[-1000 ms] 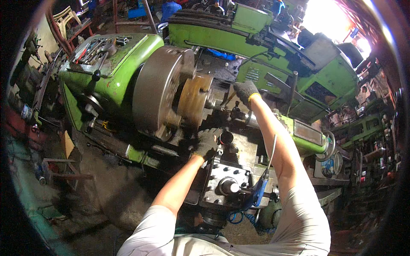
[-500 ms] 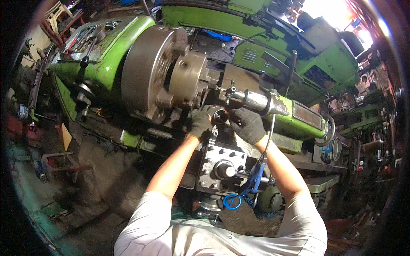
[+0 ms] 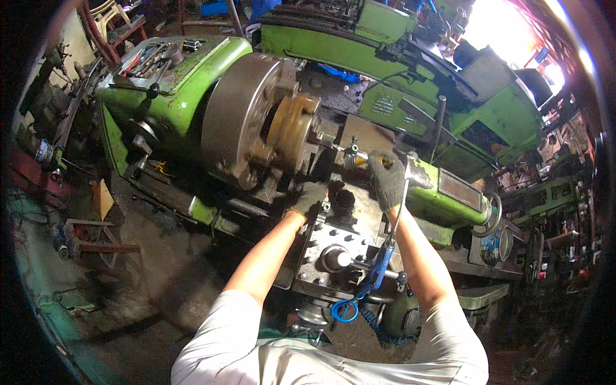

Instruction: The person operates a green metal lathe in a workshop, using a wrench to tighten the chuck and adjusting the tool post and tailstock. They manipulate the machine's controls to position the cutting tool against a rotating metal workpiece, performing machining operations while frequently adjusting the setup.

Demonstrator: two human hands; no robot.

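My gloved left hand [image 3: 310,197] is low beside the tool post [image 3: 330,253], just under the chuck. Its fingers are curled near the end of the cutting tool holder [image 3: 326,208]; whatever they hold is hidden. My gloved right hand [image 3: 387,183] lies over the lathe's tailstock quill, just right of a small valve-like fitting [image 3: 352,149]. Its fingers are bent, and their grip is unclear. A large grey chuck [image 3: 234,119] carries a brass-coloured round workpiece [image 3: 295,131], both blurred as in rotation. Between my hands is a dark patch [image 3: 344,202] I cannot identify.
An air blow gun [image 3: 383,263] with a blue handle hangs by the tool post, its blue coiled hose [image 3: 344,310] below. Hand tools [image 3: 151,59] lie on the green headstock [image 3: 173,106]. The tailstock [image 3: 449,186] stands right; another green machine [image 3: 385,96] stands behind.
My right hand has moved up and right, away from the left hand, onto the tailstock quill. My left hand has lowered slightly. The view has shifted a little, and the workpiece looks more yellow.
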